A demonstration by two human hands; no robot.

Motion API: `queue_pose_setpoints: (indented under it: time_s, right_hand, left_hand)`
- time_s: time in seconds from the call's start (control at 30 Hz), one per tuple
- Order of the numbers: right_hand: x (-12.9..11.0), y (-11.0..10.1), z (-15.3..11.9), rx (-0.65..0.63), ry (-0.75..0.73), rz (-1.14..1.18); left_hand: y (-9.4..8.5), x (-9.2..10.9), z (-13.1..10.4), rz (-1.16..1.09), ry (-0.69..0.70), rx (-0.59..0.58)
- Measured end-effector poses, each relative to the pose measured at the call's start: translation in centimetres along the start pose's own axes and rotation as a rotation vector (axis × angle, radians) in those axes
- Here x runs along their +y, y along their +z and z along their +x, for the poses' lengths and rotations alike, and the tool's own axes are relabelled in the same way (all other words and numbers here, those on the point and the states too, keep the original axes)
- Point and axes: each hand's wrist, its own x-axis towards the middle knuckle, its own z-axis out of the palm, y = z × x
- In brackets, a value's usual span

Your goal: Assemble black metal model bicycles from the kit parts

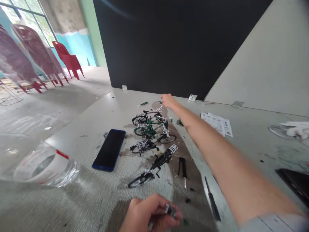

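At the bottom, my left hand (154, 214) is closed around a small silver metal part (170, 211). My right hand (169, 100) stretches far forward, its fingers closed at the handlebar (160, 108) of the farthest black model bicycle (140, 120). A green model bicycle (145, 130) and another black model bicycle (142, 146) stand in front of it. Nearer to me lies a partly built black bicycle (154, 166) with one wheel at its near end. Right of that are a black bicycle part with a metal rod (183, 167) and a black screwdriver (212, 201).
A blue phone (109, 149) and a clear plastic bottle (48, 167) lie on the left. Printed sheets (217, 124) rest beyond my right forearm. A black panel (156, 48) rises along the back edge. Red chairs (69, 59) stand on the floor behind.
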Motion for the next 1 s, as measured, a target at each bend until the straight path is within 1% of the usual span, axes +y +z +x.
queue_pose_setpoints:
  time_s: [0.07,0.13,0.2,0.27,0.37,0.47,0.5,0.57,0.63,0.73,0.87,1.0]
  right_hand:
    - [0.3,-1.1,-2.3,-0.022,0.011,0.011]
    - [0.6,-2.5,-5.4,-0.048,0.012,0.03]
    - [0.7,-3.8,-9.5,-0.057,0.005,0.065]
    - [0.3,-5.1,-14.5,-0.038,-0.007,0.127]
    - [-1.2,-6.5,-22.8,0.002,-0.028,0.249]
    - [-3.6,-7.2,-30.6,0.017,-0.058,0.394]
    - [-4.5,-7.2,-32.8,0.006,-0.076,0.548]
    - [-6.2,-7.1,-36.4,-0.056,-0.079,0.751]
    - [-7.5,-6.6,-39.1,-0.123,-0.055,0.858]
    - [-8.5,-5.8,-41.5,-0.193,-0.03,0.984]
    - [-8.4,-5.1,-42.9,-0.265,-0.005,1.066]
    - [-8.3,-4.8,-43.6,-0.272,-0.011,1.014]
  left_hand:
    - [0.0,0.1,0.1,-0.05,0.056,-0.018]
    - [0.1,0.5,0.1,-0.099,0.078,0.065]
    - [0.2,1.2,0.1,-0.092,0.077,0.091]
    - [0.2,1.7,0.0,-0.086,0.089,0.075]
    - [0.1,2.0,-0.1,-0.101,0.119,0.066]
    - [-0.2,2.1,-0.2,-0.065,0.158,0.072]
    - [-0.2,2.1,-0.2,-0.061,0.152,0.065]
    - [-0.4,2.2,-0.2,-0.064,0.153,0.054]
    - [-0.5,2.3,-0.2,-0.052,0.174,0.051]
    - [-0.6,2.3,-0.2,-0.027,0.196,0.041]
    - [-0.6,2.1,-0.2,-0.011,0.205,0.038]
    - [-0.5,2.2,-0.3,0.012,0.204,0.049]
